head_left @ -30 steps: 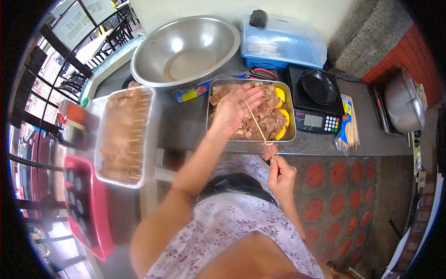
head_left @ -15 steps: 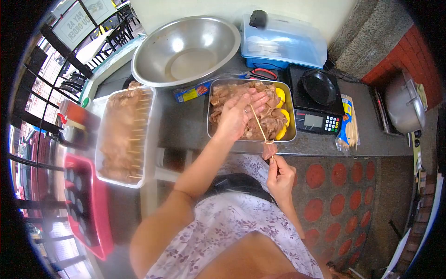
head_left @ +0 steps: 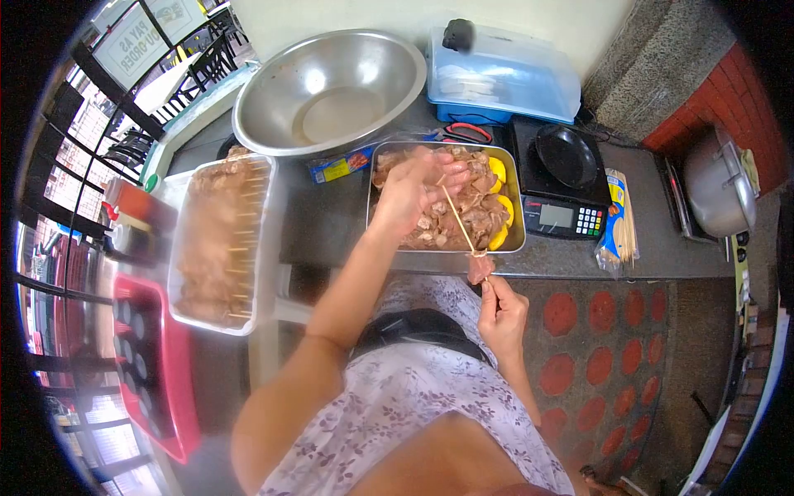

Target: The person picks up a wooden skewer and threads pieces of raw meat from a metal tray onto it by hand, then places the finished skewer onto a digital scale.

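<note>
My right hand (head_left: 503,318) pinches the lower end of a bamboo skewer (head_left: 457,217) at the front edge of the counter. A piece of raw meat (head_left: 480,267) is threaded on it, just above my fingertips. The skewer tilts up and left, its tip close to the fingers of my left hand (head_left: 413,186). That hand is open, fingers stretched out over a metal tray (head_left: 523,207). Pieces of marinated meat (head_left: 442,231) fill the tray, with yellow slices (head_left: 500,207) along its right side. My left hand hides part of the meat.
To the left stands a white container (head_left: 266,248) of filled skewers. A big steel basin (head_left: 331,95) and a blue lidded box (head_left: 504,83) are behind. On the right are a scale (head_left: 558,217), a skewer packet (head_left: 616,223) and a pot (head_left: 719,182). Red-handled pliers (head_left: 467,131) lie behind the tray.
My left hand has lifted and drawn slightly left and back, with its fingers spreading a little more. The right hand and the skewer stay almost in place.
</note>
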`<state>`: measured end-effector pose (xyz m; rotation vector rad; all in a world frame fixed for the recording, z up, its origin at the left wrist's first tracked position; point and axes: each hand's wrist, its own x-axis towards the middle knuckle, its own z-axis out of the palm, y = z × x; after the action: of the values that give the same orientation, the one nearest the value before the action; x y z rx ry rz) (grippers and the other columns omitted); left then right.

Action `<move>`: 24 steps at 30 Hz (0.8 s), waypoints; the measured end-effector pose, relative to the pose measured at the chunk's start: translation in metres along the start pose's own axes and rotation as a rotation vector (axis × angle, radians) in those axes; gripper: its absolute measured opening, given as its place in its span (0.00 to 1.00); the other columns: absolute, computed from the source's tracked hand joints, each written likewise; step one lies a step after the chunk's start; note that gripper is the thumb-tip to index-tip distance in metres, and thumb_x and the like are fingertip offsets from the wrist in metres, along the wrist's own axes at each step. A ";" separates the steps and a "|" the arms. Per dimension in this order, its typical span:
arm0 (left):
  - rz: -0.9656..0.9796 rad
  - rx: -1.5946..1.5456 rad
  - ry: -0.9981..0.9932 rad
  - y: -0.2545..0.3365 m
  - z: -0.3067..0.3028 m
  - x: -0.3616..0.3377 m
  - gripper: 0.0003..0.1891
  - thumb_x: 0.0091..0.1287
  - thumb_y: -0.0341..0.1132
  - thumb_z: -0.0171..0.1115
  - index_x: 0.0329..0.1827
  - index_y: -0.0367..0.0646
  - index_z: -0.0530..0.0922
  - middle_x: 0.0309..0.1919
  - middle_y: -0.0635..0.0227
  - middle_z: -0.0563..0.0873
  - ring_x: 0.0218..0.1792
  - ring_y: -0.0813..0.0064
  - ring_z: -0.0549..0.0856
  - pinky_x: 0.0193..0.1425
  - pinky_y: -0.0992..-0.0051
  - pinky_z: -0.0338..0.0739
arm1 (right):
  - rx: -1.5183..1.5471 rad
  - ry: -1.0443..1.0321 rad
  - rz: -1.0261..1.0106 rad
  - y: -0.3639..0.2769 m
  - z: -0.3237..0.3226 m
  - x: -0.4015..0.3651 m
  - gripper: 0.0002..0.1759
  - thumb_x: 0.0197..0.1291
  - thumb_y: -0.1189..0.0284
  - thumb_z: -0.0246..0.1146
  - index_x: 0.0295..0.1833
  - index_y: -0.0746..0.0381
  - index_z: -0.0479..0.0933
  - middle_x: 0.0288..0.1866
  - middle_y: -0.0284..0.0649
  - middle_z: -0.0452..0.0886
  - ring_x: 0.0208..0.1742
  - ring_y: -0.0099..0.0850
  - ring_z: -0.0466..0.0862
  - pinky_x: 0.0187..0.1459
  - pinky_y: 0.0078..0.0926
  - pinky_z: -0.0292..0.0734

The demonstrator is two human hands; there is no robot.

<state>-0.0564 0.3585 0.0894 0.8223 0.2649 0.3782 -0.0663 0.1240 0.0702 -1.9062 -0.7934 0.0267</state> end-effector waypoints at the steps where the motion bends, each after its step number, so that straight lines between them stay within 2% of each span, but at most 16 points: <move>1: 0.015 0.050 0.006 0.000 0.001 -0.001 0.18 0.74 0.41 0.48 0.51 0.31 0.73 0.49 0.48 0.82 0.48 0.60 0.85 0.54 0.67 0.80 | 0.002 0.008 -0.007 0.000 0.000 0.000 0.05 0.59 0.77 0.58 0.39 0.66 0.78 0.23 0.53 0.78 0.23 0.46 0.82 0.24 0.34 0.72; 3: 0.037 0.078 -0.016 0.000 0.001 -0.002 0.17 0.74 0.40 0.49 0.50 0.31 0.73 0.48 0.48 0.83 0.47 0.61 0.85 0.54 0.68 0.80 | 0.003 0.017 -0.013 0.001 0.000 0.001 0.05 0.59 0.77 0.58 0.39 0.66 0.78 0.23 0.53 0.78 0.23 0.46 0.82 0.24 0.34 0.72; 5: 0.058 0.106 -0.036 0.002 0.000 -0.003 0.17 0.73 0.40 0.50 0.49 0.31 0.74 0.47 0.48 0.83 0.47 0.61 0.85 0.53 0.68 0.81 | 0.013 0.046 -0.060 0.004 0.001 0.001 0.05 0.61 0.80 0.57 0.38 0.68 0.78 0.16 0.40 0.69 0.16 0.20 0.68 0.19 0.23 0.62; 8: 0.051 0.159 -0.092 0.005 -0.003 -0.002 0.17 0.73 0.40 0.51 0.48 0.31 0.74 0.46 0.49 0.83 0.47 0.62 0.85 0.54 0.67 0.81 | 0.029 0.040 -0.020 0.004 0.000 0.000 0.05 0.61 0.81 0.57 0.39 0.68 0.78 0.16 0.39 0.69 0.16 0.19 0.67 0.19 0.23 0.61; 18: 0.040 0.218 -0.105 0.004 -0.001 -0.007 0.18 0.74 0.41 0.49 0.50 0.31 0.73 0.46 0.50 0.83 0.48 0.61 0.85 0.56 0.65 0.80 | 0.041 0.040 -0.020 0.003 0.002 -0.002 0.04 0.61 0.80 0.57 0.38 0.68 0.78 0.16 0.38 0.68 0.17 0.18 0.67 0.19 0.23 0.60; 20: 0.021 0.229 -0.110 0.008 0.002 -0.007 0.19 0.74 0.42 0.47 0.51 0.30 0.73 0.47 0.49 0.82 0.49 0.60 0.84 0.56 0.64 0.79 | 0.011 0.012 0.010 0.003 0.001 -0.002 0.06 0.59 0.78 0.57 0.39 0.66 0.78 0.21 0.52 0.76 0.21 0.42 0.82 0.23 0.33 0.70; 22: -0.073 0.034 -0.098 0.015 0.005 -0.002 0.23 0.76 0.46 0.42 0.53 0.29 0.71 0.50 0.47 0.81 0.50 0.58 0.83 0.56 0.64 0.79 | 0.016 0.015 0.008 0.002 0.002 -0.001 0.05 0.59 0.79 0.57 0.39 0.67 0.78 0.21 0.52 0.77 0.21 0.42 0.82 0.23 0.33 0.71; 24: -0.050 0.015 -0.096 0.012 0.000 0.004 0.24 0.76 0.47 0.41 0.54 0.29 0.70 0.51 0.47 0.80 0.50 0.57 0.83 0.55 0.64 0.78 | 0.021 0.015 0.003 0.002 0.002 -0.001 0.05 0.59 0.79 0.57 0.39 0.67 0.78 0.21 0.52 0.77 0.21 0.42 0.82 0.23 0.33 0.71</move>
<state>-0.0558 0.3679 0.0983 0.8448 0.1991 0.2894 -0.0665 0.1245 0.0675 -1.8863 -0.7771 0.0226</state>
